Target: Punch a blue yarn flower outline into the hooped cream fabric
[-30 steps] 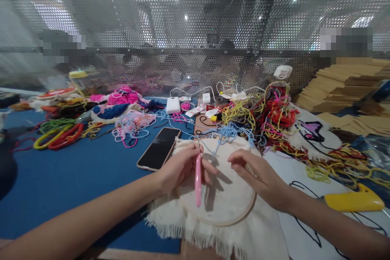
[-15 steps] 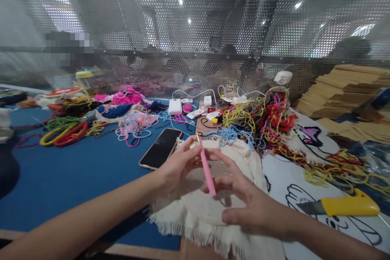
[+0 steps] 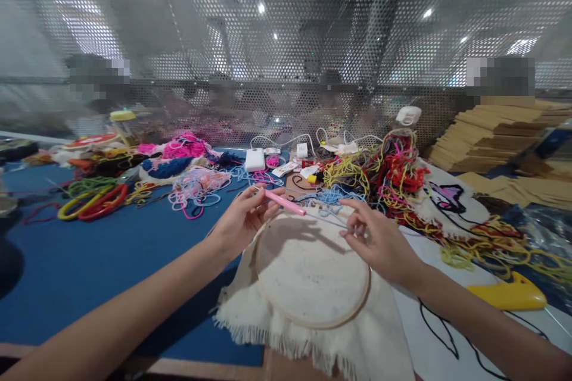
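My left hand (image 3: 248, 214) is closed on a pink punch needle (image 3: 286, 202), which tilts down to the right above the cloth. From the tool's lower end a thin blue-grey strand (image 3: 328, 223) runs right to my right hand (image 3: 373, 238), whose fingers pinch it; whether it is yarn or wire I cannot tell. Below both hands lies a round embroidery hoop (image 3: 313, 324) with cream fringed cloth (image 3: 290, 286) stretched in it. Light blue yarn (image 3: 335, 195) lies just beyond the hoop.
Tangled yarn (image 3: 353, 169) is heaped at the back right, near a yellow-handled knife (image 3: 509, 294) on drawn paper. Red-handled scissors (image 3: 105, 199) lie on the blue mat (image 3: 80, 262). A white box (image 3: 254, 160) and brown paper stacks (image 3: 487, 137) stand farther back.
The punch needle has swung from steep to nearly level and moved up-left. My right hand has drawn away to the right, the strand now stretched between. The hoop is more exposed.
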The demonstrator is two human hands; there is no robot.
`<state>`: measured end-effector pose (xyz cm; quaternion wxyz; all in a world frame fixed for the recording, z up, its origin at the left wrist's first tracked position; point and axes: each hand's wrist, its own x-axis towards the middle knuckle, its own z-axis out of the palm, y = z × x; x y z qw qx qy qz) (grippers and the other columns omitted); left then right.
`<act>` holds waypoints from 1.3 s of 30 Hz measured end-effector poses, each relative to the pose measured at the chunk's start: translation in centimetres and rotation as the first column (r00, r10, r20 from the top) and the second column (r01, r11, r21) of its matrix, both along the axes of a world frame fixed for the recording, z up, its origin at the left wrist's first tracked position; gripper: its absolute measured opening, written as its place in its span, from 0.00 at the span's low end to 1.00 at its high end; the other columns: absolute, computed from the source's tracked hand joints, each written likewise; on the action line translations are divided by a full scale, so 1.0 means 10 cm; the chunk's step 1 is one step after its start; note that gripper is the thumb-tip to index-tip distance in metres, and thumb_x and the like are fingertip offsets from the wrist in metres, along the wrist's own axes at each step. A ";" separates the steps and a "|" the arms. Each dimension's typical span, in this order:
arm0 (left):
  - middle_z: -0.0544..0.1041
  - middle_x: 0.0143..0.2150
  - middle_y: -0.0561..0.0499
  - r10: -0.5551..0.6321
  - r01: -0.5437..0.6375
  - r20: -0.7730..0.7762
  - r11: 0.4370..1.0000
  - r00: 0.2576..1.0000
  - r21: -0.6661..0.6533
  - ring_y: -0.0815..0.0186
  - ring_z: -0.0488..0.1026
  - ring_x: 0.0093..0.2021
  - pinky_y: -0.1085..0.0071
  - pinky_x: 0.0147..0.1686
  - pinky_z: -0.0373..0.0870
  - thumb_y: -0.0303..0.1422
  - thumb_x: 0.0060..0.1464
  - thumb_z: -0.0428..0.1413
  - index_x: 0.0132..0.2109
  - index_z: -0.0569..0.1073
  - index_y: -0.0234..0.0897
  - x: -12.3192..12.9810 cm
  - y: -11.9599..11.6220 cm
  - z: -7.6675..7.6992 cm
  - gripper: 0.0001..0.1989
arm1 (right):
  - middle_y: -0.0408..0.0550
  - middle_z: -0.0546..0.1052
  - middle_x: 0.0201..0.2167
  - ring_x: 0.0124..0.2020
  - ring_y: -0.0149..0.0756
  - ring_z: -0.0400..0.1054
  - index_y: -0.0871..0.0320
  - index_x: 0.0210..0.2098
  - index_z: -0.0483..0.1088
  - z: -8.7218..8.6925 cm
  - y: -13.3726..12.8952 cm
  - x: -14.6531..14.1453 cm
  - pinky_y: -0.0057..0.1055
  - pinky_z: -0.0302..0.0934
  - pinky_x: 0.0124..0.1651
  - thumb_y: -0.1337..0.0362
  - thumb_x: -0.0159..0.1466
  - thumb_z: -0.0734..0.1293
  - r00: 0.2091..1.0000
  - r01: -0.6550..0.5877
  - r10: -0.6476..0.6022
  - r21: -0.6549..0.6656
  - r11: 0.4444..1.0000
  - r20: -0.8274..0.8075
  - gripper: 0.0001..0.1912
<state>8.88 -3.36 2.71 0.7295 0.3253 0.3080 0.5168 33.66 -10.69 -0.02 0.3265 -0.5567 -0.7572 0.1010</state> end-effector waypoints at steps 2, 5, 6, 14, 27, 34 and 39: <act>0.79 0.36 0.44 0.059 -0.059 0.017 0.998 0.998 -0.011 0.70 0.78 0.33 0.80 0.31 0.76 0.19 0.58 0.45 0.32 0.68 0.32 -0.03 0.04 0.05 0.11 | 0.41 0.71 0.29 0.27 0.31 0.61 0.52 0.53 0.58 0.02 0.05 0.07 0.31 0.57 0.34 0.69 0.58 0.64 0.998 0.060 -0.060 0.074 0.995 0.004 0.23; 0.78 0.30 0.46 0.187 -0.186 0.034 0.982 0.982 -0.016 0.72 0.76 0.27 0.80 0.30 0.76 0.19 0.59 0.45 0.28 0.68 0.31 -0.08 0.12 0.12 0.13 | 0.40 0.69 0.29 0.22 0.28 0.60 0.53 0.53 0.57 0.12 0.09 0.17 0.28 0.57 0.29 0.68 0.58 0.65 0.984 0.131 -0.106 0.176 0.976 -0.146 0.24; 0.77 0.28 0.47 0.238 -0.237 0.037 0.971 0.971 -0.021 0.73 0.76 0.25 0.80 0.30 0.76 0.19 0.58 0.45 0.27 0.68 0.31 -0.10 0.15 0.14 0.14 | 0.40 0.69 0.28 0.21 0.28 0.58 0.53 0.53 0.56 0.16 0.10 0.20 0.26 0.56 0.26 0.67 0.58 0.65 0.969 0.162 -0.115 0.211 0.964 -0.218 0.25; 0.74 0.22 0.53 0.378 -0.377 0.007 0.925 0.926 -0.038 0.74 0.75 0.25 0.82 0.30 0.74 0.17 0.58 0.44 0.23 0.66 0.34 -0.19 0.33 0.12 0.18 | 0.37 0.70 0.24 0.21 0.28 0.61 0.54 0.43 0.61 0.48 0.31 0.68 0.27 0.55 0.25 0.72 0.47 0.68 0.651 0.465 -0.061 0.334 0.820 -0.757 0.24; 0.79 0.35 0.43 0.014 -0.014 -0.056 1.000 0.998 -0.006 0.67 0.78 0.36 0.76 0.35 0.76 0.19 0.57 0.47 0.29 0.65 0.33 0.05 0.02 -0.08 0.10 | 0.44 0.69 0.28 0.30 0.33 0.62 0.53 0.31 0.71 0.28 0.16 0.40 0.30 0.57 0.33 0.70 0.55 0.64 0.789 0.017 0.082 0.154 0.988 -0.609 0.06; 0.78 0.44 0.41 -0.192 0.192 -0.013 0.981 0.981 -0.007 0.63 0.75 0.48 0.77 0.40 0.74 0.21 0.55 0.53 0.33 0.64 0.35 0.21 -0.30 -0.13 0.06 | 0.44 0.68 0.33 0.29 0.29 0.60 0.48 0.56 0.63 0.04 -0.39 -0.45 0.28 0.57 0.32 0.58 0.61 0.65 0.764 -0.557 0.157 -0.518 0.649 -0.625 0.24; 0.78 0.45 0.42 -0.344 0.344 0.005 0.938 0.939 -0.036 0.62 0.75 0.48 0.72 0.43 0.74 0.26 0.54 0.56 0.36 0.63 0.37 0.27 -0.41 -0.23 0.07 | 0.40 0.65 0.29 0.23 0.25 0.55 0.45 0.62 0.50 -0.08 -0.29 -0.48 0.24 0.51 0.24 0.54 0.61 0.64 0.696 -0.413 -0.049 -0.455 0.789 -0.716 0.32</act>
